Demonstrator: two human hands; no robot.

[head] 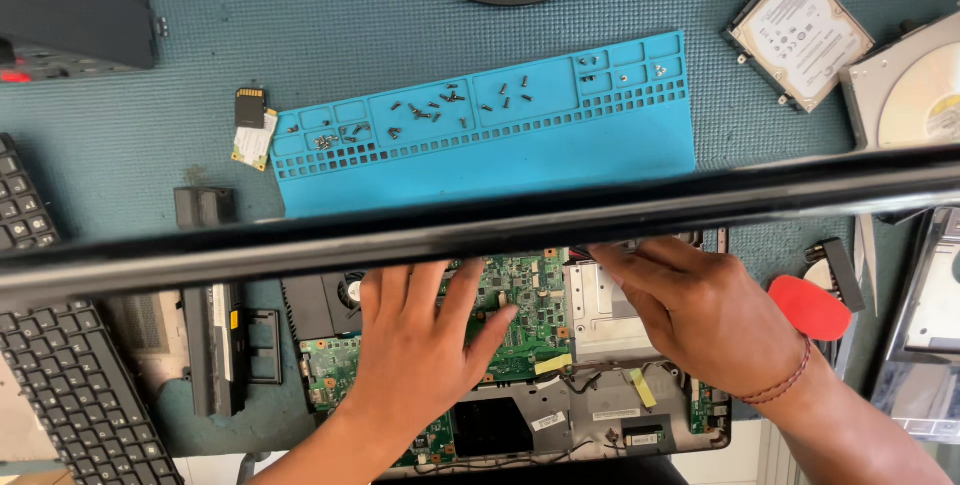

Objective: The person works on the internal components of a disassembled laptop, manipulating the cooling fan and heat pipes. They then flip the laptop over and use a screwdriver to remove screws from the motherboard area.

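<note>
My left hand (425,345) lay flat, grip open, on green laptop circuit board (520,305); right hand (700,310) fingers reached under glossy black bar (480,220), grip unclear.

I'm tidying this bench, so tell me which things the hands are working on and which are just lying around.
In hand:
left hand flat on the green motherboard
right hand at the opened laptop base
black laptop lid edge

Lying about:
blue screw mat with loose screws
hard drive
keyboard
red pick
battery
</note>
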